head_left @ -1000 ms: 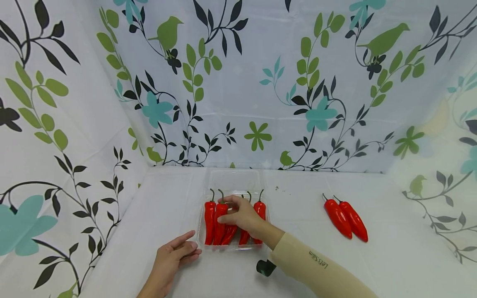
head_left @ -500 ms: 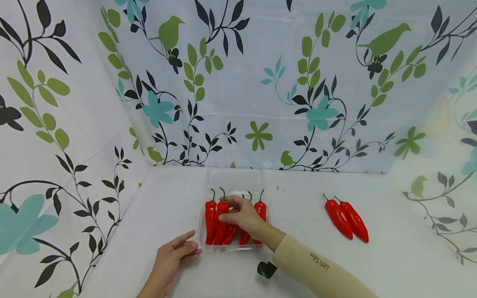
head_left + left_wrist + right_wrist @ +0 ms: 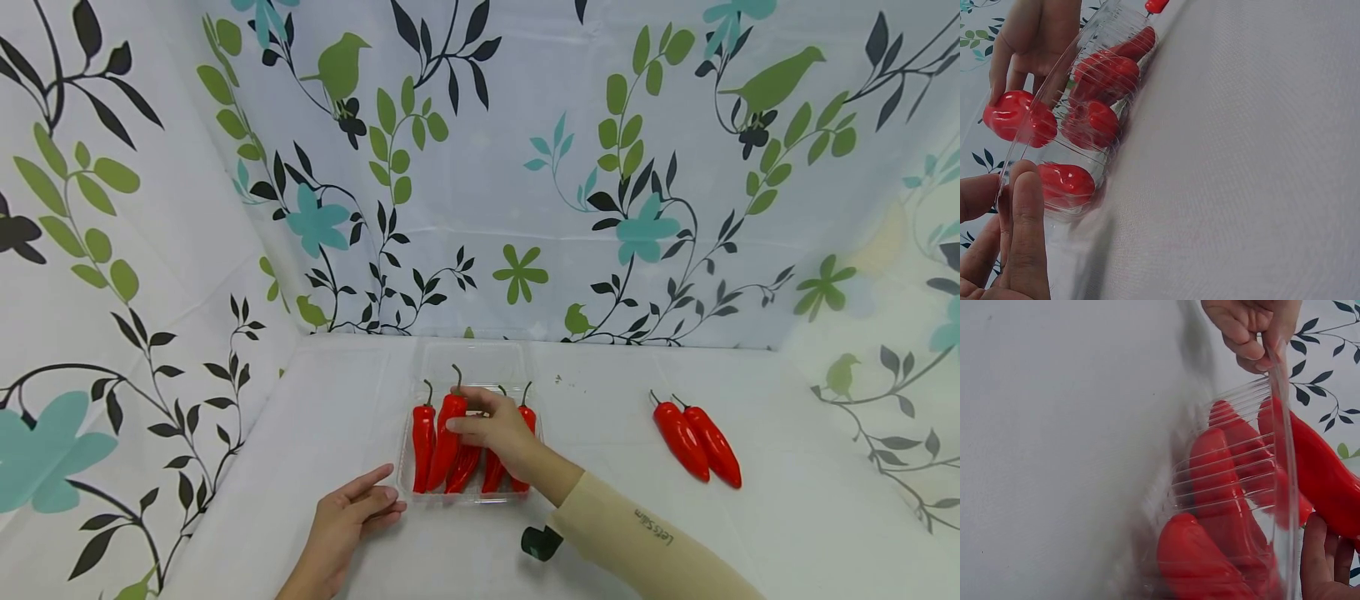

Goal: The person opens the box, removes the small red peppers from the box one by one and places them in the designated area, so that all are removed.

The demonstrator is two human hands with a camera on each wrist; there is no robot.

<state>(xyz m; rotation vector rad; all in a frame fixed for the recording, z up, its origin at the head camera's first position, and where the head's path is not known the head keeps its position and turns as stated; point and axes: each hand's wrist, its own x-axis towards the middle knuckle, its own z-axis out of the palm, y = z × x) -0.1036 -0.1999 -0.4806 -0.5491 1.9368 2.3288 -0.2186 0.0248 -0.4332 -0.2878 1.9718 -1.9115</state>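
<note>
In the head view my right hand [image 3: 498, 429] pinches a red chili pepper [image 3: 446, 442] with a curved green stem, thumb on one side and fingers on the other. This pepper is raised and slightly tilted over a clear plastic container [image 3: 465, 501]. Right wrist view: the same pepper [image 3: 1322, 465] sits above the container's rim. My left hand [image 3: 347, 521] pinches the container's near left corner; in the left wrist view, its fingers [image 3: 1027, 219] close on the rim. Several more red peppers lie inside, such as the leftmost one [image 3: 423, 450]; my right hand partly covers some.
Two larger red peppers [image 3: 681, 440] lie side by side on the white tabletop to the right. The container's clear lid [image 3: 472, 360] stands folded back behind it. A black device [image 3: 540, 543] hangs by my right wrist. Leaf-patterned cloth [image 3: 517, 167] surrounds the back and sides.
The right hand has lifted the pepper up and slightly rightward from its place among the others, and the pepper now tilts. The left hand stays at the corner.
</note>
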